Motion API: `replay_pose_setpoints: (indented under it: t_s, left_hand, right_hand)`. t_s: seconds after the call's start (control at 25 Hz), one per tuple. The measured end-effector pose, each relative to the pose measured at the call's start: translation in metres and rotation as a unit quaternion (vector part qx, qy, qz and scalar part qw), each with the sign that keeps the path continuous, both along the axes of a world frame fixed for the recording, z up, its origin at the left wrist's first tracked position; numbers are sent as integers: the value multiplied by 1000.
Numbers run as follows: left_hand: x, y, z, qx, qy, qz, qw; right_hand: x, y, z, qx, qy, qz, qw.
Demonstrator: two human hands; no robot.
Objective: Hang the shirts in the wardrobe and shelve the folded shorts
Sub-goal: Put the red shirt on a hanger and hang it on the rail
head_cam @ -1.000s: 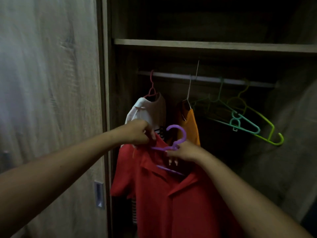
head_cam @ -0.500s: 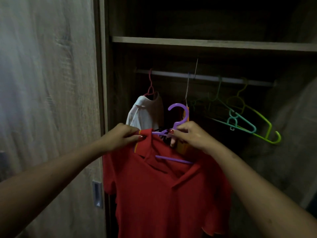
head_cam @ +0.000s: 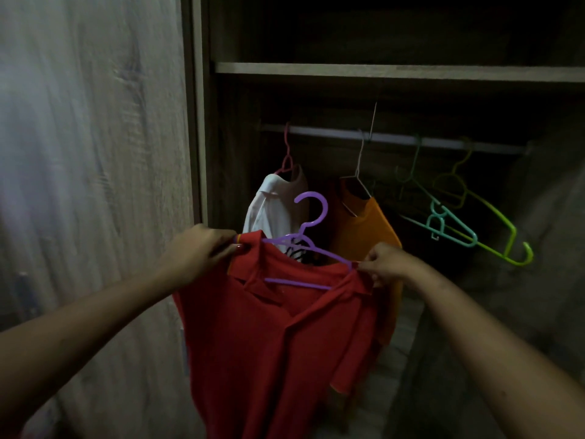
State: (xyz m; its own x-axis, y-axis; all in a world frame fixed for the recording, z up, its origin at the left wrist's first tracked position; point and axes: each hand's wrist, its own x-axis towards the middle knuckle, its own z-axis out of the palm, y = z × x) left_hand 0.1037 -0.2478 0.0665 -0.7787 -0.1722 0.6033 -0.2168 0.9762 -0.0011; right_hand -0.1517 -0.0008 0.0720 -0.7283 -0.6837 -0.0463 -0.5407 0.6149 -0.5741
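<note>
The left hand (head_cam: 202,248) is pinching the left shoulder of the soft red polo shirt (head_cam: 278,337) at the collar, while the right hand (head_cam: 384,264) is pinching the right shoulder over the tip of the thin purple plastic hanger (head_cam: 311,245) threaded through the neck. The shirt is hanging in front of the open wooden wardrobe (head_cam: 380,71), below the pale metal rail (head_cam: 395,139) carrying a white shirt (head_cam: 278,207) and an orange shirt (head_cam: 364,229). Light and limp, it is probably best lifted by the hanger's stiff hook.
</note>
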Motion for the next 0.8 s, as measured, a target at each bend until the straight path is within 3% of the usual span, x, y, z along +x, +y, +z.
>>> replay_pose_setpoints:
  t_s: [0.08, 0.2, 0.32, 0.48, 0.56, 0.68, 0.8]
  left_hand:
    - [4, -3, 0, -2, -8, 13, 1000]
    - [6, 7, -4, -25, -41, 48, 998]
    - [3, 3, -6, -29, -28, 95, 995]
    - [5, -13, 2, 59, 39, 33, 997]
    - [4, -10, 12, 101, 64, -11, 993]
    - [-5, -10, 26, 141, 51, -54, 987]
    - [-23, -3, 38, 179, 23, -105, 978]
  right_hand:
    - [4, -6, -4, -18, -9, -4, 1000]
    - [9, -11, 1, -50, 94, -14, 994]
    - [10, -10, 15, -143, 121, -1, 982]
    - [10, -2, 28, -231, 113, 107, 961]
    - [4, 3, 32, -208, 128, 166, 955]
    - [1, 17, 47, -148, 63, 245, 956]
    - [3, 42, 66, -141, -69, 256, 954]
